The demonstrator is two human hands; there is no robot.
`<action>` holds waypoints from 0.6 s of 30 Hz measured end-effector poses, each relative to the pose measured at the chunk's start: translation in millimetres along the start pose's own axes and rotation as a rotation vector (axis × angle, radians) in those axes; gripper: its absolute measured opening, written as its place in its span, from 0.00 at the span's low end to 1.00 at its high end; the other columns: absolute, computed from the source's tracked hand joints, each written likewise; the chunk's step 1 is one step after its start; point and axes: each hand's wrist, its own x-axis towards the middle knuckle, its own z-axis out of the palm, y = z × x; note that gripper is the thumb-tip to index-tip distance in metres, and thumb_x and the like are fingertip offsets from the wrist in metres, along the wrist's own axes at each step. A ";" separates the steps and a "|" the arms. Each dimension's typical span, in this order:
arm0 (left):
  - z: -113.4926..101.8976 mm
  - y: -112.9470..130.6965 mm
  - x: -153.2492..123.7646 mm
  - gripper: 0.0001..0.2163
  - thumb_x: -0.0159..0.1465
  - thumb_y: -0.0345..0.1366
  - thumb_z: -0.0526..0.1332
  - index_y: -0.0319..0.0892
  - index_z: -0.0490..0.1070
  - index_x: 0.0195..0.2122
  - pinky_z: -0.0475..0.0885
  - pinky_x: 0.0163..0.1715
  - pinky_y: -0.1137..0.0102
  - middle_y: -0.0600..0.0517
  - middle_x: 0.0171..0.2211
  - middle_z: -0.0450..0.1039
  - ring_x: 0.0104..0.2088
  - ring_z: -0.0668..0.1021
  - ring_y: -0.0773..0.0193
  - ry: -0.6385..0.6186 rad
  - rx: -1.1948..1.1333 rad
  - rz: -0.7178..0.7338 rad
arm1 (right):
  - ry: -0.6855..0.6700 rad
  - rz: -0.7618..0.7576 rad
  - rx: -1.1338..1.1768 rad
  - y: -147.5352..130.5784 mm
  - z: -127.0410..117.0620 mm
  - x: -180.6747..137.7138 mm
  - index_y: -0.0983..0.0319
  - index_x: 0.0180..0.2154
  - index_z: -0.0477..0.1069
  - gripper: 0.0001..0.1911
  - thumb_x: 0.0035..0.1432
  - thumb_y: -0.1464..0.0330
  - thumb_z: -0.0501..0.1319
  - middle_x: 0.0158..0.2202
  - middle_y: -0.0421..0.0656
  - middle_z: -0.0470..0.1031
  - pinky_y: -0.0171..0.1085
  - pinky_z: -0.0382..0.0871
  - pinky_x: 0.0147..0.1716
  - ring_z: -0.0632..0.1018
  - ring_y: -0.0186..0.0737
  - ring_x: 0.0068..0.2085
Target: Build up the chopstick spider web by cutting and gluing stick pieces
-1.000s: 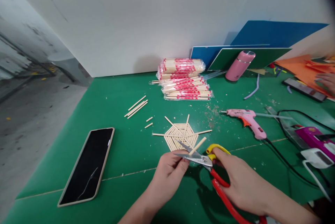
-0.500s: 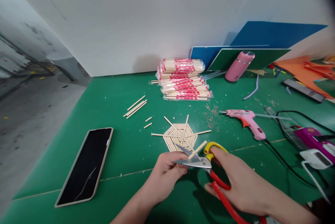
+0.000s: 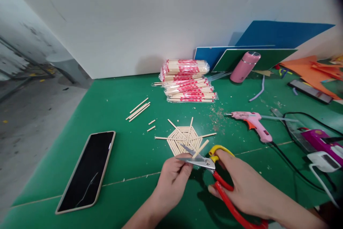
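Observation:
My left hand (image 3: 173, 179) pinches a short wooden stick (image 3: 200, 149) that pokes up to the right between the blades of a pair of scissors (image 3: 199, 160). My right hand (image 3: 241, 184) is wrapped round the scissors' red and yellow handles, and the blades stand open around the stick. Just behind them on the green table (image 3: 128, 150) lies a hexagonal web of glued sticks (image 3: 184, 139).
A black phone (image 3: 87, 170) lies at the left. Loose sticks (image 3: 138, 109) and wrapped packs of sticks (image 3: 187, 80) sit further back. A pink glue gun (image 3: 253, 123), a pink bottle (image 3: 244, 66), cables, a purple device (image 3: 320, 141) and coloured sheets are at the right.
The scissor blades closed a little on the stick half a second ago and stand wider again now. Another person's hand at the far right edge has gone out of view.

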 end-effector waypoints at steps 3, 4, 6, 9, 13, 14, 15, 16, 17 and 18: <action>-4.7 3.5 -0.3 0.10 0.55 0.39 0.59 0.37 0.70 0.23 0.54 0.21 0.76 0.56 0.19 0.60 0.21 0.60 0.72 -0.084 -0.085 -0.067 | -0.025 -0.020 -0.016 -1.4 -3.8 -1.4 0.59 0.33 0.57 0.17 0.45 0.58 0.60 0.34 0.41 0.67 0.36 0.61 0.28 0.68 0.39 0.33; -6.1 3.7 -0.3 0.11 0.54 0.39 0.60 0.36 0.70 0.23 0.52 0.19 0.76 0.56 0.18 0.59 0.20 0.58 0.73 -0.107 -0.117 -0.102 | -0.033 -0.024 -0.017 -1.4 -5.6 -2.1 0.59 0.34 0.57 0.18 0.45 0.58 0.60 0.34 0.41 0.67 0.36 0.61 0.29 0.68 0.39 0.34; -7.5 2.5 -0.4 0.11 0.52 0.40 0.61 0.36 0.70 0.22 0.49 0.17 0.76 0.57 0.16 0.57 0.18 0.56 0.75 -0.147 -0.178 -0.176 | -0.045 -0.038 -0.015 -0.4 -9.4 -3.3 0.59 0.35 0.58 0.19 0.44 0.58 0.61 0.35 0.42 0.67 0.37 0.62 0.31 0.68 0.40 0.35; -7.0 -1.6 -0.4 0.12 0.52 0.40 0.62 0.35 0.68 0.20 0.46 0.16 0.76 0.58 0.14 0.55 0.16 0.54 0.76 -0.210 -0.263 -0.288 | -0.053 -0.087 -0.017 2.3 -13.9 -4.4 0.58 0.38 0.58 0.21 0.43 0.58 0.61 0.37 0.42 0.67 0.38 0.62 0.32 0.68 0.40 0.36; -4.8 -5.6 -1.5 0.15 0.52 0.44 0.61 0.35 0.66 0.19 0.43 0.15 0.77 0.58 0.12 0.52 0.14 0.54 0.77 -0.280 -0.338 -0.383 | -0.067 -0.135 -0.018 3.5 -14.8 -5.4 0.58 0.37 0.59 0.18 0.45 0.61 0.61 0.36 0.41 0.68 0.37 0.61 0.31 0.68 0.39 0.34; -4.5 -6.0 -1.8 0.16 0.51 0.45 0.61 0.36 0.66 0.19 0.43 0.15 0.77 0.59 0.12 0.51 0.14 0.54 0.76 -0.287 -0.350 -0.394 | -0.066 -0.145 -0.013 3.1 -14.1 -5.7 0.59 0.36 0.59 0.15 0.45 0.63 0.60 0.35 0.41 0.68 0.36 0.61 0.31 0.68 0.38 0.34; -4.4 -6.3 -2.1 0.16 0.51 0.45 0.61 0.36 0.66 0.19 0.43 0.15 0.77 0.59 0.11 0.51 0.14 0.54 0.76 -0.291 -0.357 -0.400 | -0.065 -0.154 -0.005 2.5 -13.3 -6.0 0.59 0.35 0.59 0.13 0.46 0.65 0.59 0.35 0.41 0.68 0.36 0.61 0.30 0.68 0.38 0.33; -4.4 -6.4 -2.3 0.15 0.51 0.45 0.61 0.36 0.66 0.18 0.43 0.14 0.77 0.59 0.11 0.51 0.13 0.54 0.76 -0.290 -0.359 -0.403 | -0.065 -0.161 0.007 1.8 -12.4 -6.2 0.59 0.34 0.59 0.12 0.46 0.67 0.58 0.34 0.40 0.68 0.35 0.61 0.30 0.68 0.37 0.33; -4.5 -6.5 -2.3 0.15 0.51 0.44 0.61 0.36 0.66 0.18 0.43 0.14 0.77 0.59 0.11 0.50 0.13 0.54 0.76 -0.287 -0.360 -0.399 | -0.066 -0.162 0.022 1.0 -11.5 -6.2 0.59 0.33 0.58 0.11 0.46 0.69 0.58 0.34 0.40 0.69 0.35 0.60 0.29 0.68 0.36 0.32; -4.7 -6.5 -2.0 0.15 0.51 0.44 0.62 0.36 0.66 0.18 0.43 0.14 0.77 0.59 0.11 0.51 0.13 0.54 0.76 -0.280 -0.357 -0.388 | -0.070 -0.158 0.039 0.4 -10.6 -6.2 0.59 0.33 0.58 0.10 0.45 0.70 0.57 0.33 0.40 0.69 0.34 0.60 0.28 0.68 0.36 0.31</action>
